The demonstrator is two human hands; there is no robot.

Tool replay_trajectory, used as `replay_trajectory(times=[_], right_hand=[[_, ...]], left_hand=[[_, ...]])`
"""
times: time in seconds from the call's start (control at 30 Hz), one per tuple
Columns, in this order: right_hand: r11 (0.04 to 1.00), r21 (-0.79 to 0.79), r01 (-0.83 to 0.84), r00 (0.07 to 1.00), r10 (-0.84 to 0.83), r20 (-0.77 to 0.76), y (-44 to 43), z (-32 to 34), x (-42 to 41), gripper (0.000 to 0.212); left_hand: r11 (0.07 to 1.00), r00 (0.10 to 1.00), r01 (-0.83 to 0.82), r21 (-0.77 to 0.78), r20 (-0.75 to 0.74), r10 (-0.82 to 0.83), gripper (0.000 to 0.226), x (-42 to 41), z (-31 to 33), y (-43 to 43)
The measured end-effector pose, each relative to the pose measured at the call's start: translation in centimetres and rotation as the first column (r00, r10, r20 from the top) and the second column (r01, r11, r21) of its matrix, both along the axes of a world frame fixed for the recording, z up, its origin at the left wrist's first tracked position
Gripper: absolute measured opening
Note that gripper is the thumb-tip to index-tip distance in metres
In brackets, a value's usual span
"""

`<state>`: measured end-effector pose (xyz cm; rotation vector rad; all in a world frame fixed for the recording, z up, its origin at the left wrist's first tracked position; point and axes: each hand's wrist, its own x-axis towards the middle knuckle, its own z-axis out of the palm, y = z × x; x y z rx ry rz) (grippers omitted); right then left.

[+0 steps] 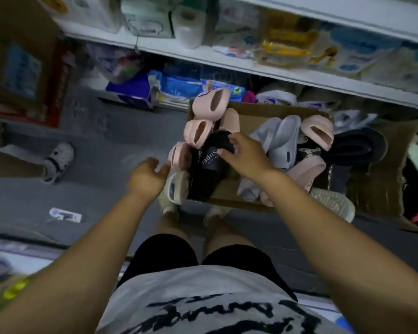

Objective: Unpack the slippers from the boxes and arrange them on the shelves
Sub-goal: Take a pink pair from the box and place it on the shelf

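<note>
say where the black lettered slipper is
Head view: the black slipper lies in the cardboard box's left end, beside pink slippers, under the right hand.
</note>
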<state>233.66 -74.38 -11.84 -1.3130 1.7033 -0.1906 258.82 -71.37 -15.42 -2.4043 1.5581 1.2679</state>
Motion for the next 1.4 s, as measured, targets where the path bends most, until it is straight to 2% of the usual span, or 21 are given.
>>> replay_trajectory(times=[0.2, 0.37, 0.43, 0.53, 0.63, 0.7, 0.77, 0.9, 1.03, 1.13, 1.27, 1.4], right_hand=[[0.991, 0.094, 0.098, 0.994, -0.102, 0.038, -5.1, -5.7, 3.9, 0.050], [0.974, 0.073, 0.216, 0.976, -0.215, -0.027, -7.9, -10.3, 6.2, 0.045], [0.970, 0.075, 0.231, 0.972, -0.228, -0.050, -8.2, -11.6, 6.4, 0.048], [0.967, 0.093, 0.239, 0.971, -0.237, -0.031, -8.2, -13.6, 5.7, 0.050], [0.966, 0.079, 0.247, 0.969, -0.248, 0.007, -7.8, -16.5, 3.4, 0.034], [0.957, 0.078, 0.281, 0.960, -0.281, 0.000, -7.2, -14.6, 3.4, 0.019], [0.931, 0.088, 0.355, 0.934, -0.357, 0.005, -6.3, -11.9, 3.7, 0.014], [0.879, 0.123, 0.461, 0.878, -0.472, 0.084, -3.5, -9.1, 2.0, 0.012], [0.793, 0.188, 0.580, 0.780, -0.607, 0.154, -0.8, -7.5, -0.3, 0.012], [0.715, 0.241, 0.656, 0.686, -0.698, 0.206, 0.8, -6.6, -1.7, 0.004], [0.640, 0.269, 0.720, 0.599, -0.768, 0.227, 3.2, -6.3, -3.5, 0.024], [0.546, 0.310, 0.778, 0.485, -0.836, 0.256, 5.6, -6.1, -5.2, 0.027]], left_hand=[[0.987, 0.987, -0.152, -0.054, -0.058, 0.149, 0.049, -1.4, -4.6, -0.4], [0.989, 0.985, -0.130, -0.076, -0.122, 0.120, 0.050, -1.8, -8.1, -1.7], [0.988, 0.984, -0.137, -0.066, -0.122, 0.128, 0.044, -1.8, -9.2, -1.9], [0.980, 0.982, -0.146, -0.132, -0.136, 0.128, 0.033, -1.9, -10.4, -1.7], [0.973, 0.980, -0.149, -0.176, -0.154, 0.122, 0.031, -2.3, -10.7, -1.2], [0.960, 0.978, -0.166, -0.225, -0.166, 0.130, 0.028, -2.6, -10.4, -0.7], [0.943, 0.970, -0.186, -0.275, -0.203, 0.132, 0.024, -3.1, -9.7, 0.0], [0.928, 0.974, -0.084, -0.364, -0.229, -0.002, 0.032, -4.6, -8.2, 1.6], [0.897, 0.975, 0.062, -0.437, -0.166, -0.149, 0.032, -5.6, -7.5, 2.7], [0.856, 0.953, 0.196, -0.478, -0.113, -0.282, 0.050, -6.2, -7.2, 3.4], [0.790, 0.910, 0.287, -0.542, -0.103, -0.401, 0.042, -6.7, -7.4, 4.0], [0.677, 0.870, 0.346, -0.650, -0.049, -0.491, 0.034, -7.8, -6.8, 4.4]])
